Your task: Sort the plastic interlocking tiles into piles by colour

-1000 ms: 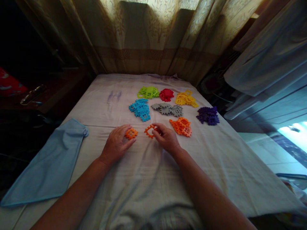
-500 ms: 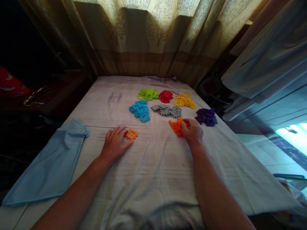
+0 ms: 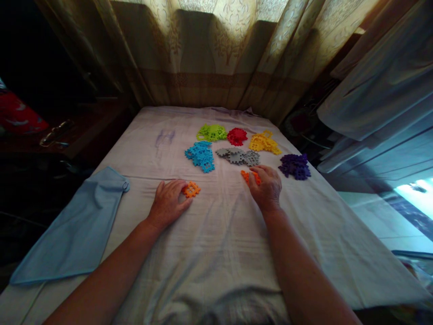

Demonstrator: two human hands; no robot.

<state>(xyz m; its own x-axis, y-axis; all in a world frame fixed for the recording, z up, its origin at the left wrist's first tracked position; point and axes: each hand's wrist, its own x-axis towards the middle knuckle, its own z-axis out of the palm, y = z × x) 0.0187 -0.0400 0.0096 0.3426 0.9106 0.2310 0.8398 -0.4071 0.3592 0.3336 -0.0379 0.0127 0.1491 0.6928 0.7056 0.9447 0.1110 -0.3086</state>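
Observation:
On the bedsheet-covered surface, my left hand [image 3: 169,201] rests low with its fingers and thumb closed at the left edge of a single orange interlocking tile [image 3: 192,189] that has square holes and notched sides. My right hand [image 3: 267,187] is over a small pile of orange interlocking tiles [image 3: 246,177], fingers curled down onto it and covering much of it. Just behind that hand lie grey tiles [image 3: 237,155]. Blue tiles [image 3: 201,155] are heaped beyond my left hand, and dark purple tiles [image 3: 295,167] sit to the right of my right hand.
Farther back are heaps of lime-green tiles [image 3: 212,132], red tiles [image 3: 237,136] and yellow tiles [image 3: 264,142]. A light blue cloth bag [image 3: 74,225] lies at the left edge. A patterned curtain [image 3: 209,58] hangs behind; draped cloth [image 3: 379,90] hangs at the right.
My right hand has moved a little left and farther over the orange pile, hiding more of it. My left hand stays at the single orange tile. The view has shifted slightly.

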